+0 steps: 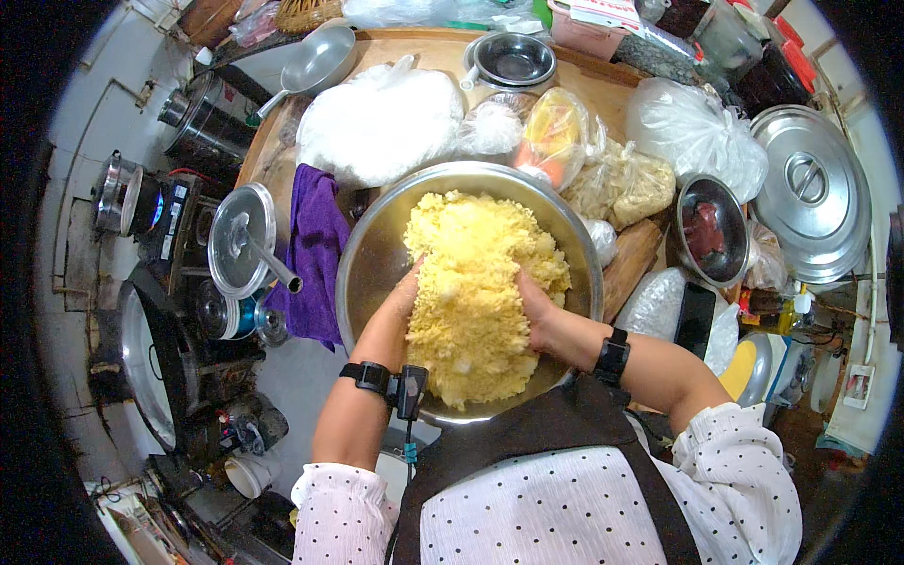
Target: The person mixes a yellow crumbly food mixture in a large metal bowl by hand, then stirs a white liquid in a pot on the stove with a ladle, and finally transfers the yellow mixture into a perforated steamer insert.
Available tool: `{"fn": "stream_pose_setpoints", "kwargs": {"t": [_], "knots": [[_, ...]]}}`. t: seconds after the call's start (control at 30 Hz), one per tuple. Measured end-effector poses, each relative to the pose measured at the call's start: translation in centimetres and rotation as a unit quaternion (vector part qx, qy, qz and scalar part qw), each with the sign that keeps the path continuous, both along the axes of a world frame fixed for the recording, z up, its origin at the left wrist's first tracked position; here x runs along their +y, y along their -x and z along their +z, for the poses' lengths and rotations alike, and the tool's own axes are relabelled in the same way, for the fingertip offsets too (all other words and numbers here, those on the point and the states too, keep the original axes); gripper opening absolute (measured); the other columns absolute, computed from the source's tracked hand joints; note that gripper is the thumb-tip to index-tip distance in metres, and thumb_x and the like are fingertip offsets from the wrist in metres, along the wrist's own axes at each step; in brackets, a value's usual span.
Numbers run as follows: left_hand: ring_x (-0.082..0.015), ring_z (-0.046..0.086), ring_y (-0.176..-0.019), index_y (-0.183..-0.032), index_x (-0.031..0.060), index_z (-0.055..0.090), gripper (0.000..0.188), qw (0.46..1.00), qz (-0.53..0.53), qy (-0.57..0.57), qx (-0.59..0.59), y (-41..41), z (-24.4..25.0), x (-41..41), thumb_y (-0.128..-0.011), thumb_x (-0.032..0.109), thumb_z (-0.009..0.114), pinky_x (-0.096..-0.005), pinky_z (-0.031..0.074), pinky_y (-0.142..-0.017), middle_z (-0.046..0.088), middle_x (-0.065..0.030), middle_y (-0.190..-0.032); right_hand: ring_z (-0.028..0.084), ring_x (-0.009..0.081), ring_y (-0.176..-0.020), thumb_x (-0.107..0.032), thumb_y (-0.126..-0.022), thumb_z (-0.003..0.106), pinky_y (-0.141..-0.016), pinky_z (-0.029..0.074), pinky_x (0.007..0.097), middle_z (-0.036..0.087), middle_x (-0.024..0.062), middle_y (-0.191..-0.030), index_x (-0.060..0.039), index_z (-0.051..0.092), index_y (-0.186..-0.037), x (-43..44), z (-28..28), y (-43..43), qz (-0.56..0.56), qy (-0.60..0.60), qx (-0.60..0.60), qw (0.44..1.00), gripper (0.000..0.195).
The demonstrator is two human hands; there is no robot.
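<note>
A heap of yellow, crumbly, grain-like food point(470, 282) fills much of a wide steel basin point(367, 268) right before me. From the left side, my left hand point(411, 282) presses into the heap, its fingers buried under the crumbs. My right hand point(538, 311) cups the opposite side, with its fingertips also hidden. Between them they hold a thick mass of the food, which looks slightly blurred. Black straps circle both wrists, and a small device point(412, 392) sits on the left one.
Left of the basin lie a purple cloth point(314, 247) and a glass lid point(242, 236). Plastic bags of white stuff point(381, 120) stand behind it. To the right are a bowl with dark red pieces point(706, 226), a phone point(696, 318) and a large steel lid point(812, 187).
</note>
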State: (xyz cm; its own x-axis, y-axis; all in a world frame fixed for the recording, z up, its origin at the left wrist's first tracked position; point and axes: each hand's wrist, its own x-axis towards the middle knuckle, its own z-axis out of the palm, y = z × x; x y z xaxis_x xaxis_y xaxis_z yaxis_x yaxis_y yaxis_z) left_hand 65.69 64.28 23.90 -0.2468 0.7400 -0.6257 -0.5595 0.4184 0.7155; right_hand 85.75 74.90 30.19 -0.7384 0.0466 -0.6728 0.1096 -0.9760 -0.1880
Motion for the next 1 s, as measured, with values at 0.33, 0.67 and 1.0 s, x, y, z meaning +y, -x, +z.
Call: {"fn": "stream_pose_setpoints", "kwargs": {"t": [0.33,0.67,1.0], "knots": [[-0.0326,0.063,-0.116,-0.139,-0.0011,0.049,0.049,0.941,0.111,-0.143,-0.287,-2.8,7.5,-0.5,-0.105,0.032,0.039,-0.047,0.054,-0.099,0.058,-0.0203,-0.136,0.06,0.024,-0.122,-0.045,-0.106,0.04,-0.101,0.05,0.0439,0.059,0.0115,-0.137,-0.0061,0.048,-0.142,1.1,7.6,-0.3,0.083,-0.149,0.029,0.985,0.053],[-0.0303,0.07,-0.103,-0.133,-0.0025,0.053,0.043,0.942,0.181,-0.17,-0.227,-5.1,6.0,-2.5,-0.103,0.029,0.049,-0.0434,0.062,-0.085,0.064,-0.0209,-0.126,0.058,0.0228,-0.122,-0.026,-0.101,0.058,-0.101,0.049,0.0378,0.059,0.015,-0.135,-0.0002,0.044,-0.143,0.7,8.1,-1.1,0.218,-0.287,0.08,0.929,0.052],[-0.0286,0.071,-0.094,-0.126,0.0032,0.056,0.037,0.952,0.286,-0.091,-0.058,-5.5,8.5,-1.5,-0.088,0.005,0.055,-0.0419,0.062,-0.075,0.067,-0.0144,-0.113,0.05,0.0334,-0.129,-0.043,-0.094,0.064,-0.11,0.04,0.0413,0.05,0.0242,-0.143,-0.0049,0.05,-0.143,5.3,8.1,-0.2,0.434,-0.593,0.078,0.674,0.064]]}}
